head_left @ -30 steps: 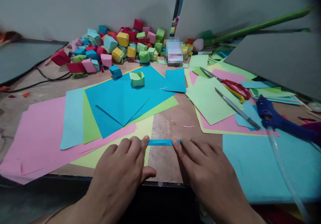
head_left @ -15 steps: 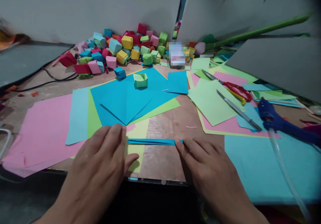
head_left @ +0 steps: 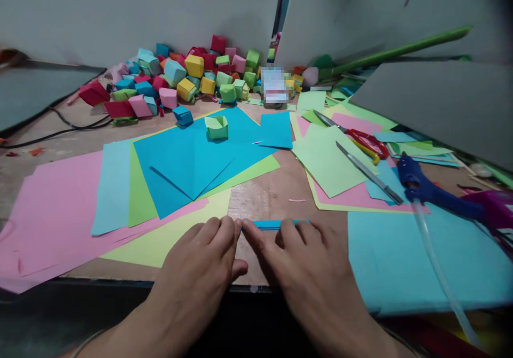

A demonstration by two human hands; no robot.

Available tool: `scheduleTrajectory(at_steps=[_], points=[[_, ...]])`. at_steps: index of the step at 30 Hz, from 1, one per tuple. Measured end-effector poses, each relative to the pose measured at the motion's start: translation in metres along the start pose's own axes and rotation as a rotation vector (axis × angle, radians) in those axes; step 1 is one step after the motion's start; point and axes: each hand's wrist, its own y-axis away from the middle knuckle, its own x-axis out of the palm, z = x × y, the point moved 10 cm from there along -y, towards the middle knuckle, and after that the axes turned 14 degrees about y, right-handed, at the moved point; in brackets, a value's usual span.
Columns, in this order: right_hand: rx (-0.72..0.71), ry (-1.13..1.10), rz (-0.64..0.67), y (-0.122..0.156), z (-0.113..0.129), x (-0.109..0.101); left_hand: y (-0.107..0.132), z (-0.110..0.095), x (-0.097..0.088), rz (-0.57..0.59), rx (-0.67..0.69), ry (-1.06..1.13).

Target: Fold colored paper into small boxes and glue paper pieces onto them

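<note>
A narrow folded blue paper strip [head_left: 267, 225] lies crosswise on the table near its front edge. At the strip's left end, my left hand [head_left: 202, 270] is closed, its fingers bent together and the thumb out to the side; the fingers hide that end. My right hand [head_left: 310, 264] pins the strip down, index fingertip touching my left fingers and the other fingers curled over the right part. Beyond my hands lies a creased blue sheet [head_left: 172, 187], with a small open light green paper box [head_left: 217, 127] on it.
Many folded paper cubes [head_left: 194, 65] are heaped against the wall. To the right are red-handled scissors [head_left: 366, 143], a craft knife [head_left: 368, 172] and a blue glue gun [head_left: 441, 189]. Pink sheets [head_left: 60, 208] spread at left; a light blue sheet [head_left: 420, 262] overhangs the front edge.
My right hand has slid left along the blue strip until its index finger meets my left hand. The view has shifted a little, so things sit farther left.
</note>
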Motion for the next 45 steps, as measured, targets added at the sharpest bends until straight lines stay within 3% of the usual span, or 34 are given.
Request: scheduleTrajectory(at_steps=[5,9,14,17,23,28,31,33,37,45], points=[[-0.014,0.024,0.088,-0.008,0.004,0.005,-0.002,0.000,0.001,0.008,-0.010,-0.005],[0.071,0.049,0.119,0.001,-0.022,0.015,-0.003,-0.001,0.000,0.003,0.002,-0.025],[0.176,0.203,0.055,0.021,-0.057,0.022,-0.001,-0.004,0.001,0.003,0.020,-0.058],[0.195,0.265,0.034,0.027,-0.065,0.022,0.000,-0.005,0.002,0.014,0.035,-0.078],[0.115,0.088,-0.083,0.013,-0.032,-0.005,-0.001,-0.002,0.007,0.082,0.012,-0.063],[0.128,-0.080,-0.209,-0.002,-0.005,-0.028,0.000,0.001,0.012,0.158,-0.023,0.013],[0.042,-0.137,-0.216,-0.005,0.011,-0.026,0.002,0.002,0.017,0.217,-0.023,0.032],[-0.009,-0.163,-0.170,-0.003,0.017,-0.016,0.002,0.002,0.014,0.188,-0.017,0.024],[0.045,-0.147,-0.099,0.005,0.000,0.000,0.001,-0.001,0.008,0.090,0.031,-0.010],[0.174,-0.007,-0.019,0.024,-0.044,0.015,0.002,-0.003,0.012,0.100,0.059,-0.040]])
